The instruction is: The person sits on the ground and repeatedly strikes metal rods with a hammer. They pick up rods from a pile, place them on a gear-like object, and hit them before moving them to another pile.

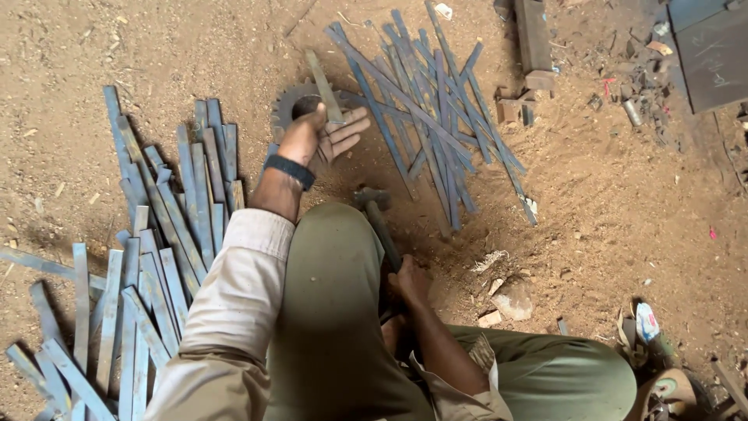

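My left hand (319,132) holds a short flat metal strip (325,86) on top of a toothed gear wheel (294,103) lying on the dirt. The fingers are partly spread, with the thumb pressing the strip. My right hand (407,282) grips the handle of a hammer (375,209), whose head rests low near the ground just in front of my knee. A dark band sits on my left wrist.
A pile of flat blue-grey metal strips (164,234) lies to the left. A second crossed heap of strips (432,109) lies beyond the gear to the right. Metal blocks (534,47), scrap bits and a dark plate (713,51) sit at top right. Stones (510,300) lie by my leg.
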